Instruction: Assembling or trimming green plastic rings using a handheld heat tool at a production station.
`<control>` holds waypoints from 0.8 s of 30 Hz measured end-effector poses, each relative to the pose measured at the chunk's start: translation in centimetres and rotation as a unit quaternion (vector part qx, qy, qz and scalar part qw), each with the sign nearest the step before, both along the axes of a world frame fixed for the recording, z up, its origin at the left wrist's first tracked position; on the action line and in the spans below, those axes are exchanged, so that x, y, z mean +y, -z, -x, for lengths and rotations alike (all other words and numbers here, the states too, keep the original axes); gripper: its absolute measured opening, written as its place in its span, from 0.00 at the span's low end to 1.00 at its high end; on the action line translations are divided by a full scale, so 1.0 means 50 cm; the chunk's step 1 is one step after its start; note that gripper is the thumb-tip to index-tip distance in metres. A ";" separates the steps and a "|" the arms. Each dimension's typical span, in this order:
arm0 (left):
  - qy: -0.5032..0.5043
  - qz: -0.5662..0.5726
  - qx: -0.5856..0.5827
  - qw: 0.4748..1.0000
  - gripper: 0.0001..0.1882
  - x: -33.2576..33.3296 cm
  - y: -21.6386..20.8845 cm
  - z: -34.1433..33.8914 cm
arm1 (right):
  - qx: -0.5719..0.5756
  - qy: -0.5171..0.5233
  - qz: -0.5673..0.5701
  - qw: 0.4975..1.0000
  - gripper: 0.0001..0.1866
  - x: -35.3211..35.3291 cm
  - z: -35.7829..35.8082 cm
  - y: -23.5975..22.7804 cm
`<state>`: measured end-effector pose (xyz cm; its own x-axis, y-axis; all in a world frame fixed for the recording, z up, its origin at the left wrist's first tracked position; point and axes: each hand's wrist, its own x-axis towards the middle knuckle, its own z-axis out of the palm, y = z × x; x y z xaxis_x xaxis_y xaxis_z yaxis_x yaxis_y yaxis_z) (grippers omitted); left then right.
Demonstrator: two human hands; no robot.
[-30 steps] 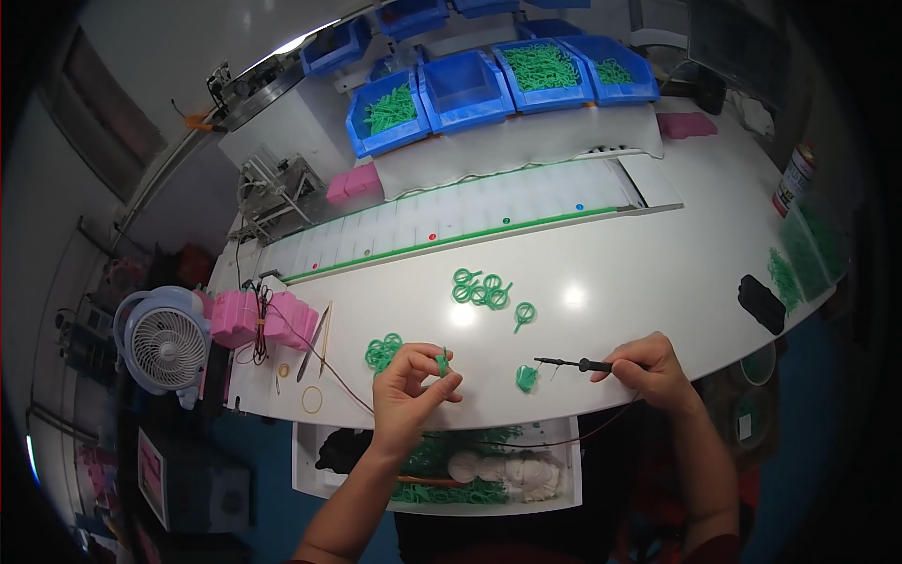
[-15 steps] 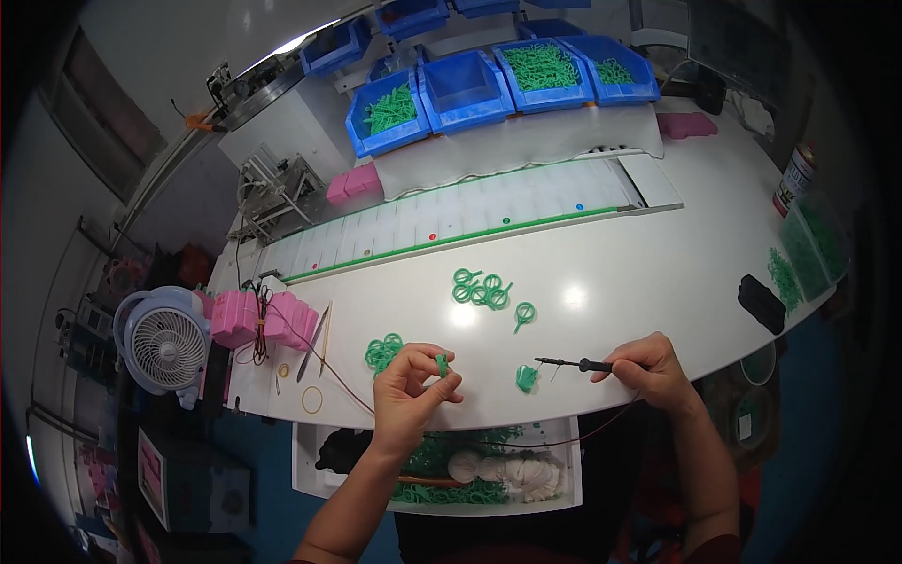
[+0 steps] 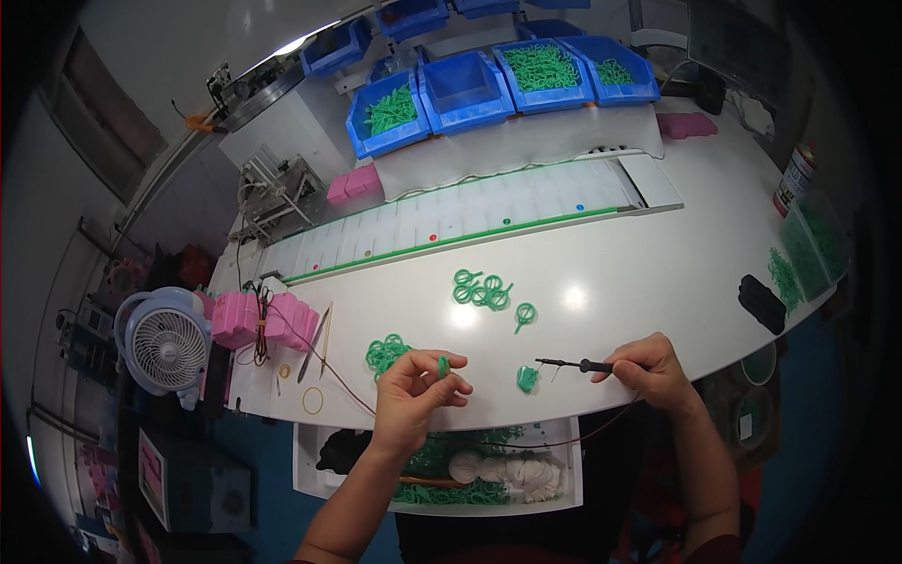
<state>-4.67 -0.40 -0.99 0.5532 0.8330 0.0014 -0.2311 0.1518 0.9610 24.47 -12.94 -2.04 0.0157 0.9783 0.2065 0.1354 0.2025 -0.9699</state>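
Note:
My left hand (image 3: 413, 397) pinches a green plastic ring (image 3: 443, 367), seen nearly edge-on, between thumb and fingers above the table. In my right hand (image 3: 653, 374) is a black soldering iron (image 3: 575, 365), its thin tip pointing left. A reddish-brown cord crosses the front of the table between the hands. Below the iron's tip lies a small green lump (image 3: 527, 379). Beside my left hand, partly covered by it, is a pile of green rings (image 3: 384, 353). Farther back lie several green rings with short stems (image 3: 482, 290) and a single one (image 3: 525, 316).
A green-edged conveyor (image 3: 451, 226) spans the table behind, below blue bins (image 3: 465, 91) of green parts. Pink blocks (image 3: 289, 320) and a fan (image 3: 165, 343) stand at left. An open drawer (image 3: 437, 506) sits under the front edge; a black object (image 3: 761, 303) lies at right.
My left hand has shifted slightly with the ring, and its fingers have spread a little. My right hand and the soldering iron have barely moved.

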 end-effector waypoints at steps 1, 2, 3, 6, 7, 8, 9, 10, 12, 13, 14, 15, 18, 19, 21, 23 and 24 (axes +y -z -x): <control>0.000 -0.001 0.000 1.000 0.09 0.001 0.000 0.001 | -0.001 0.002 -0.002 1.000 0.10 0.000 0.001 0.000; 0.008 0.015 -0.009 1.000 0.08 0.002 0.001 0.004 | -0.001 0.002 -0.002 1.000 0.10 0.000 0.000 -0.001; 0.017 0.030 -0.018 0.999 0.07 0.003 0.001 0.005 | -0.004 0.002 0.000 1.000 0.10 -0.001 -0.001 -0.003; 0.027 0.046 -0.034 0.998 0.07 0.003 0.002 0.007 | -0.003 0.000 0.003 1.000 0.09 -0.001 0.001 -0.006; 0.027 0.046 -0.034 0.998 0.07 0.004 0.002 0.007 | 0.001 0.001 0.004 1.000 0.09 -0.001 0.001 -0.006; 0.031 0.047 -0.033 0.998 0.07 0.004 0.003 0.008 | 0.001 0.001 0.004 1.000 0.09 -0.001 0.001 -0.006; 0.035 0.048 -0.033 0.998 0.07 0.004 0.003 0.008 | 0.002 0.002 0.006 1.000 0.09 -0.001 0.001 -0.004; 0.035 0.048 -0.033 0.998 0.07 0.004 0.002 0.008 | 0.003 0.002 0.007 1.000 0.09 -0.001 0.001 -0.003; 0.043 0.064 -0.037 0.996 0.07 0.004 0.000 0.008 | 0.006 0.003 0.001 1.000 0.09 0.000 0.002 -0.002; 0.043 0.064 -0.037 0.996 0.07 0.003 -0.001 0.007 | 0.008 0.004 -0.006 1.000 0.09 0.000 0.003 -0.002; 0.039 0.074 -0.034 0.996 0.08 0.001 -0.003 0.004 | 0.007 0.004 -0.006 1.000 0.09 0.000 0.001 -0.002; 0.036 0.084 -0.031 0.995 0.09 0.001 -0.004 0.003 | -0.001 0.003 0.001 1.000 0.10 -0.001 -0.001 -0.001; 0.035 0.099 -0.029 0.994 0.09 0.000 -0.004 0.005 | -0.005 0.002 0.007 1.000 0.10 -0.001 0.001 -0.005; 0.036 0.099 -0.029 0.994 0.09 0.000 -0.005 0.005 | -0.002 0.003 0.006 1.000 0.10 -0.001 0.002 -0.007; 0.035 0.107 -0.025 0.993 0.09 0.000 -0.005 0.005 | 0.005 0.008 -0.005 1.000 0.11 0.001 0.004 0.000; 0.037 0.110 -0.029 0.993 0.10 0.000 -0.005 0.005 | 0.011 0.011 -0.015 1.000 0.13 0.002 0.004 0.000; 0.040 0.113 -0.033 0.992 0.10 0.001 -0.005 0.005 | 0.008 0.006 -0.005 1.000 0.11 0.001 0.003 -0.004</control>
<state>-4.94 -0.37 -0.72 0.6222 0.7697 -0.1425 -0.2705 0.3822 0.8836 24.34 -12.92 -1.86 0.0315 0.9758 0.2164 0.1235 0.2111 -0.9696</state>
